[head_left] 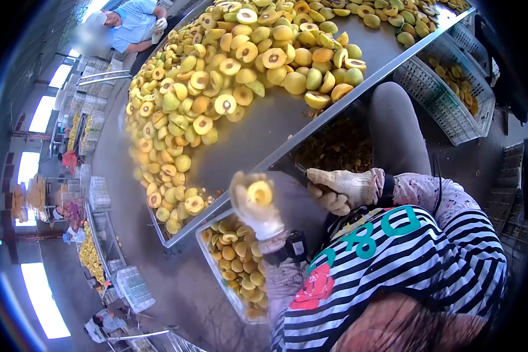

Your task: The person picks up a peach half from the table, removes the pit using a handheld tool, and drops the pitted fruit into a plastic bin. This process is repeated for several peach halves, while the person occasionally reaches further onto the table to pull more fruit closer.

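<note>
My gloved left hand [253,202] is beside the metal table's edge, closed around a halved yellow fruit [260,193] whose cut face shows. To its right, over my lap, my gloved right hand [338,189] has its fingers curled together; a small dark tip shows at the fingertips, but what it holds is hard to make out. A large heap of halved yellow-green fruit [217,76] covers much of the metal table [264,126], many pieces with brown pits showing. Below my left hand stands a white crate [224,287] with fruit halves.
Dark scraps [340,144] lie below the table edge near my knee [396,117]. Plastic crates [446,108] stand at the right, one holding fruit. Across the table is a co-worker [132,26] in a blue shirt and gloves. More people, crates and fruit tables are at the far left.
</note>
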Demonstrator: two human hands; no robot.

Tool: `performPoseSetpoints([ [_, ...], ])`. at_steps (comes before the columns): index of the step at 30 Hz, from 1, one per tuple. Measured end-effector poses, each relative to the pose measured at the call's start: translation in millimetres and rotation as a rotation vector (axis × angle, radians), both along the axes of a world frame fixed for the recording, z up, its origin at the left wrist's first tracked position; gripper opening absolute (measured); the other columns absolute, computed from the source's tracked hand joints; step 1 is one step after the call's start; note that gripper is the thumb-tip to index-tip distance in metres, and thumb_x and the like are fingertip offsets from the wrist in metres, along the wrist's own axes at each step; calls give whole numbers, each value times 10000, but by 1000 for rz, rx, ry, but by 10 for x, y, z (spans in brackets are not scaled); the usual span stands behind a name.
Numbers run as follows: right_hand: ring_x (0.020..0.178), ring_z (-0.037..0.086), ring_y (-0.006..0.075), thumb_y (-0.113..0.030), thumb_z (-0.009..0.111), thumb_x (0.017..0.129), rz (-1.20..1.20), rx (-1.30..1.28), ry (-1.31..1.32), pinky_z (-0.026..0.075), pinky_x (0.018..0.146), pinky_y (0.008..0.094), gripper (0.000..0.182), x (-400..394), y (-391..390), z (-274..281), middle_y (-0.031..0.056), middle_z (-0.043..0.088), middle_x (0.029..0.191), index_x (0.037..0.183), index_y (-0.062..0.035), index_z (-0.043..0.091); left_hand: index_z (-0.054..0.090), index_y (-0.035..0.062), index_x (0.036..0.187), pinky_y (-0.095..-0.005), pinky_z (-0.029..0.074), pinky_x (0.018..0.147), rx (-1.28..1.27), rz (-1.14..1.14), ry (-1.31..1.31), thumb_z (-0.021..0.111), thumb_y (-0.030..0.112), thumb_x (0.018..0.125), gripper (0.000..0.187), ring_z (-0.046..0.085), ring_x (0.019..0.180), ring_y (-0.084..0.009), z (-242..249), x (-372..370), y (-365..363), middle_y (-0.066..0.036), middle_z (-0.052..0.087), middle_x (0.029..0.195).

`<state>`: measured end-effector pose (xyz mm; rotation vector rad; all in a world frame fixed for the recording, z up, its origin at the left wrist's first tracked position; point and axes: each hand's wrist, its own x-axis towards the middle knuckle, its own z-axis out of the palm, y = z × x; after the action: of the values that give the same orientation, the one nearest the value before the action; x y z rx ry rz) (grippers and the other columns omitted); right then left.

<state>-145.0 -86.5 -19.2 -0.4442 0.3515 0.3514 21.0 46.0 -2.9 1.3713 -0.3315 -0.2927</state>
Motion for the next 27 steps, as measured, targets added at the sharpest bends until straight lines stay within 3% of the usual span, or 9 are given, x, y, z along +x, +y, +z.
performPoseSetpoints([
  [4, 426, 369, 68, -488, 532, 1016, -74, -274, 119, 328, 407, 248, 405, 105, 82, 52, -26, 438, 578, 825, -132, 508, 432, -69, 1341, -290, 565, 765, 190, 155, -528, 669, 180, 932, 534, 649, 950, -235, -463, 381, 1201, -143, 619, 1072],
  [7, 465, 469, 125, -403, 596, 992, 71, -714, -273, 407, 455, 299, 328, 303, 395, 282, 6, 494, 613, 907, -87, 575, 485, -46, 1335, -316, 536, 889, 572, 121, -566, 672, 60, 906, 480, 639, 1019, -227, -96, -143, 1038, -124, 635, 1113],
  [8, 554, 585, 203, -342, 655, 955, -159, -1082, -540, 494, 564, 351, 292, 400, 487, 219, 48, 593, 676, 1051, -68, 618, 502, -38, 1334, -325, 527, 930, 580, 81, -535, 673, 21, 898, 472, 636, 1042, -224, 17, -244, 844, -118, 641, 1126],
  [11, 794, 694, 337, -371, 688, 910, 77, -1506, -374, 550, 736, 405, 391, 439, 406, 563, 170, 707, 905, 1184, -97, 633, 531, 9, 1317, -349, 518, 942, -56, -69, 195, 545, 243, 1026, 374, 626, 1058, -227, 136, -353, 402, -129, 653, 1103],
  [12, 831, 686, 366, -386, 688, 904, 28, -1574, -343, 554, 729, 417, 394, 421, 389, 548, 178, 706, 933, 1186, -115, 644, 551, 23, 1283, -368, 520, 936, 75, -89, -17, 453, 381, 1056, 435, 631, 1049, -237, 136, -414, 297, -141, 652, 1104],
  [16, 787, 683, 353, -340, 689, 900, -221, -1604, -352, 549, 699, 413, 344, 298, 268, 341, 158, 690, 866, 1165, -125, 645, 565, 28, 1249, -369, 526, 923, -120, -271, 68, 444, 326, 1067, 370, 648, 1024, -257, 91, -496, -8, -140, 656, 1088],
  [21, 735, 686, 263, -240, 720, 879, 313, -1351, -842, 562, 723, 386, 208, 23, 123, 228, 98, 704, 837, 995, -69, 700, 547, 71, 1253, -469, 583, 764, -255, -394, 796, 441, 230, 1064, 268, 656, 1007, -308, 74, -295, -73, -127, 663, 1058],
  [25, 766, 703, 240, -270, 751, 847, -70, -1072, 49, 563, 742, 383, 313, 67, 34, 680, 123, 717, 860, 1093, -86, 688, 587, 46, 1209, -427, 566, 873, -222, -354, 647, 458, 232, 1056, 273, 659, 1021, -304, 29, -237, 91, -124, 673, 1072],
  [27, 797, 713, 292, -304, 732, 857, -221, -1363, -310, 564, 745, 400, 360, 189, 221, 613, 152, 717, 880, 1144, -99, 659, 587, 32, 1202, -401, 559, 902, -58, -323, 344, 465, 229, 1053, 275, 659, 1023, -292, -10, -277, 135, -122, 671, 1083],
])
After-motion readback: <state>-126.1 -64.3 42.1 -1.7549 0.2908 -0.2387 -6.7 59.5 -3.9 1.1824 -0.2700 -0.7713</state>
